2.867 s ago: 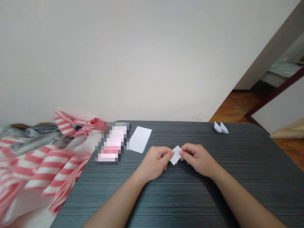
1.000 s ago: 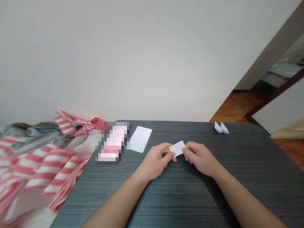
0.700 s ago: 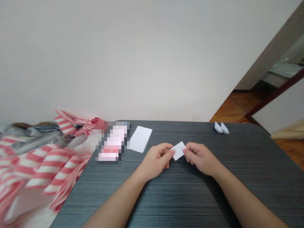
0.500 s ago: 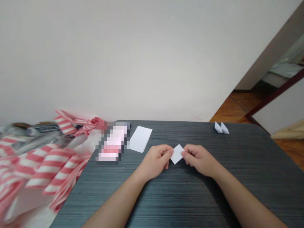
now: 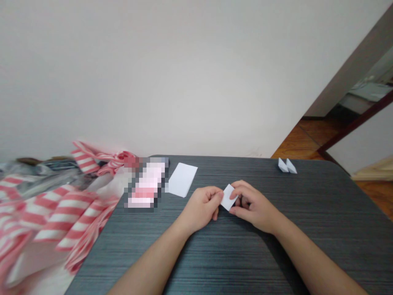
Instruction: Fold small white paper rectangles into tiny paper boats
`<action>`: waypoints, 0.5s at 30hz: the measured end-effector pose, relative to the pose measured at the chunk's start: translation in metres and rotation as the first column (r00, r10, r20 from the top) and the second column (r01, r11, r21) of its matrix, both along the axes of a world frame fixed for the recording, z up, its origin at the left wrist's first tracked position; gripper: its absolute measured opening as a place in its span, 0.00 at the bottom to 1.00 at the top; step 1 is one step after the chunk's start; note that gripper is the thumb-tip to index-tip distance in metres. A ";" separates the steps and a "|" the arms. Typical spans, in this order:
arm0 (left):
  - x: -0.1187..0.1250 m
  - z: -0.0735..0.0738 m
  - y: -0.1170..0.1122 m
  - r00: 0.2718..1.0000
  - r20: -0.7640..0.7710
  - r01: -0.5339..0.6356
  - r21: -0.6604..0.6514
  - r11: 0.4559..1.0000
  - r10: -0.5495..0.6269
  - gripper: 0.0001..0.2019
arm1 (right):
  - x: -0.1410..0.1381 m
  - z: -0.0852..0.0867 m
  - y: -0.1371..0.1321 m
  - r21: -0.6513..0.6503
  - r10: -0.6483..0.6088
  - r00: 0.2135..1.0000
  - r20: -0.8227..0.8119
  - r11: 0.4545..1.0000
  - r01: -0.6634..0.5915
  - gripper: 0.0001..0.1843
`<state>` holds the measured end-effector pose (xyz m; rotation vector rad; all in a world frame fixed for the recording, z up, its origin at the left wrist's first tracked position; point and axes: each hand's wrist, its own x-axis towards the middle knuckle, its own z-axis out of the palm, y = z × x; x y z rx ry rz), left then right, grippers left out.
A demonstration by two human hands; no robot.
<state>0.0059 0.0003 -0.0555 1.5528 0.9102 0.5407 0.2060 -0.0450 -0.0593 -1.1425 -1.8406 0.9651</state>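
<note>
A small folded paper (image 5: 226, 199), white and diamond-shaped, is held up between my hands over the dark table. My left hand (image 5: 200, 207) pinches its left corner between thumb and fingers. On the other side my right hand (image 5: 257, 209) has its fingers curled round the right edge, a finger lying across the front and the thumb by the bottom corner. Part of the paper's right side is hidden behind these fingers.
White paper sheets (image 5: 183, 179) lie at the table's back left, beside a pixelated pink and white object (image 5: 147, 184). Two folded paper shapes (image 5: 287, 165) stand near the back right edge. Red-and-white striped cloth (image 5: 67, 209) is heaped left of the dark table (image 5: 202, 262).
My right hand has shifted its hold: its thumb has left the paper's right corner for the bottom corner, and the fingers have spread along the edge. The left hand keeps its pinch.
</note>
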 end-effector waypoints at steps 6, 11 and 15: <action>0.001 0.001 -0.001 1.000 -0.023 -0.001 0.008 1.000 0.001 0.18 | 0.001 0.000 0.001 0.036 0.013 0.999 0.040 0.999 -0.014 0.06; 0.000 0.002 -0.001 0.999 -0.039 0.006 0.026 1.000 -0.005 0.17 | 0.000 0.006 0.002 0.141 0.020 0.995 0.102 0.989 -0.034 0.05; 0.000 0.004 -0.001 0.998 -0.053 0.044 0.057 0.997 -0.041 0.17 | -0.002 0.008 0.002 0.158 -0.034 0.993 0.115 0.987 0.015 0.06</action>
